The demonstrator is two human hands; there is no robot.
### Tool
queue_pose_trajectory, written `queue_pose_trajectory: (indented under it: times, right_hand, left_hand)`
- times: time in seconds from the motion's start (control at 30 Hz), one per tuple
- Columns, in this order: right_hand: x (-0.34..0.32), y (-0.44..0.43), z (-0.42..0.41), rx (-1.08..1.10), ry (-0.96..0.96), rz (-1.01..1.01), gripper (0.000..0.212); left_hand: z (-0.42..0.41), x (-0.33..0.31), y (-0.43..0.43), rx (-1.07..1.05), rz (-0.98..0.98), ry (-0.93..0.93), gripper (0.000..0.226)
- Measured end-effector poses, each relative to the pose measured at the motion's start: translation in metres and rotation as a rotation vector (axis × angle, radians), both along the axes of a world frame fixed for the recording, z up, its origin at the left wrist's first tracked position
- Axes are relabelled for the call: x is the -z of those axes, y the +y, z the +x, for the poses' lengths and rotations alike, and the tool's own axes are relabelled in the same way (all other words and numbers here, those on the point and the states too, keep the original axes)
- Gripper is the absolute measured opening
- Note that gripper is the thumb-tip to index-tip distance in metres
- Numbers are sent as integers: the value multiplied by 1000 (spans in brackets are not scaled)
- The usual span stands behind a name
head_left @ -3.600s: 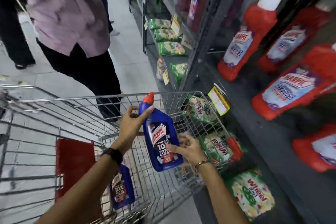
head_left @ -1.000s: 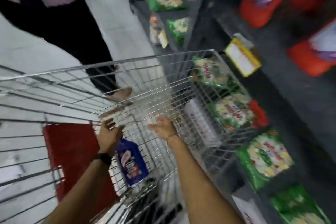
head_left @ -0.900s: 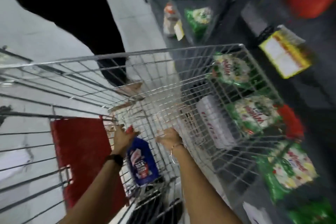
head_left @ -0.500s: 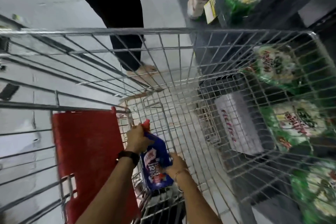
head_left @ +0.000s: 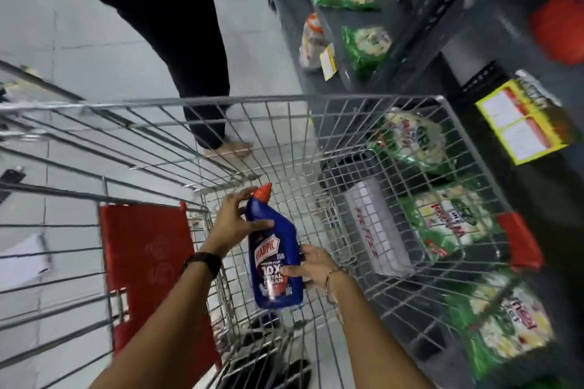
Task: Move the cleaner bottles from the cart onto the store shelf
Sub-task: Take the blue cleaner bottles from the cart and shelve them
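Observation:
A blue cleaner bottle (head_left: 274, 256) with a red cap and a Harpic label hangs inside the wire cart (head_left: 284, 101), lifted off its floor. My left hand (head_left: 232, 224) grips the bottle's neck just below the cap. My right hand (head_left: 311, 267) holds the lower right side of the bottle's body. The grey store shelf (head_left: 493, 19) runs along the right, with a blurred red bottle (head_left: 559, 25) on it at the far right edge.
A person in black trousers (head_left: 177, 41) stands on the floor just beyond the cart's front. Green detergent packs (head_left: 442, 224) and a white box (head_left: 376, 227) lie on the low shelf behind the cart's right wall. A yellow price tag (head_left: 521, 126) hangs from the shelf edge. The cart's red flap (head_left: 145, 262) is at left.
My left hand took the bottle by the neck low in the cart and raised it. My right hand came in and closed on its lower side. The view tilted down over the cart.

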State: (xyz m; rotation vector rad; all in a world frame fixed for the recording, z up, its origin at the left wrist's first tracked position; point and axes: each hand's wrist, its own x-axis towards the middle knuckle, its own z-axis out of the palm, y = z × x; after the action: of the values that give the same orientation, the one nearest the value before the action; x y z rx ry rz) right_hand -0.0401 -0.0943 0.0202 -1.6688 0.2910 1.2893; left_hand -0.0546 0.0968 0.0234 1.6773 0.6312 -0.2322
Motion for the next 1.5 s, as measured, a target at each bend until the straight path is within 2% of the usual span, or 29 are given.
queue_pose_trajectory:
  times: [0.07,0.17,0.3,0.4,0.63,0.77,0.9,1.07,1.2,1.4,1.5]
  right_hand:
    - [-29,-4,8,37,-49,43,42]
    - [-71,-15,14,74,-120,107,33]
    - [-119,-33,18,69,-183,160,28]
    - [-144,-44,18,63,-210,192,23]
    - [-149,-58,8,133,-296,217,29]
    - [-143,-59,0,237,-427,213,35]
    - [-155,-74,-8,364,-499,268,40]
    - [-200,-121,-19,490,-619,269,41]
    - [-244,-183,-39,612,-773,206,40]
    - [-295,-290,-89,821,-999,36,40]
    - [-309,-347,-120,980,-1083,-125,41]
  left_hand:
    - [10,-27,-4,-2,3,-94,77]
    - [21,-69,-8,-10,-8,-211,72]
    - [30,-122,-16,19,52,-316,85]
    - [34,-150,-24,35,26,-383,76]
    - [34,-164,-36,115,31,-409,82]
    - [32,-166,-44,150,78,-498,80]
    - [35,-195,-66,204,118,-611,76]
    - [42,-256,-124,317,89,-769,72]
    - [48,-303,-193,478,76,-930,84]
    - [32,-353,-318,674,43,-1127,90]
    - [12,-367,-390,767,-73,-1146,88]
